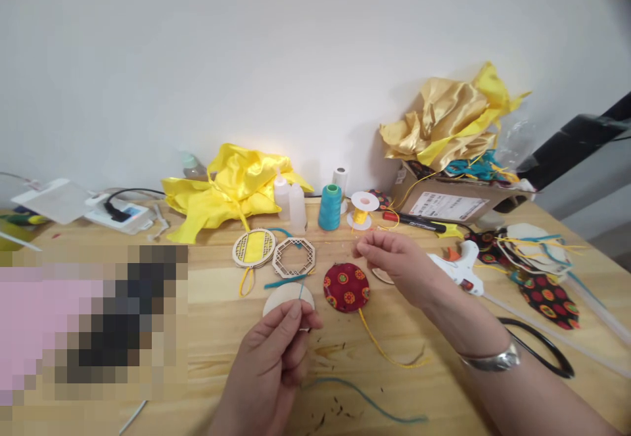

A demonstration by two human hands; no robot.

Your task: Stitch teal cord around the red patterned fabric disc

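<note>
The fabric disc (346,288) lies before the thread cone (330,210) and spool (363,202).

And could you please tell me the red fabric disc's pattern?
The red fabric disc has orange flower-like motifs, shown in the head view.

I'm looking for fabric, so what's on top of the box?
Gold cloth and yellow cloth are heaped on top, with teal material beneath. What lies deeper inside the box is covered.

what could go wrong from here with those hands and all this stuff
The thin teal strand at the fingertips of the left hand might slip loose. The right forearm appears close to the white glue gun and could bump it; whether it is hot cannot be seen.
</note>
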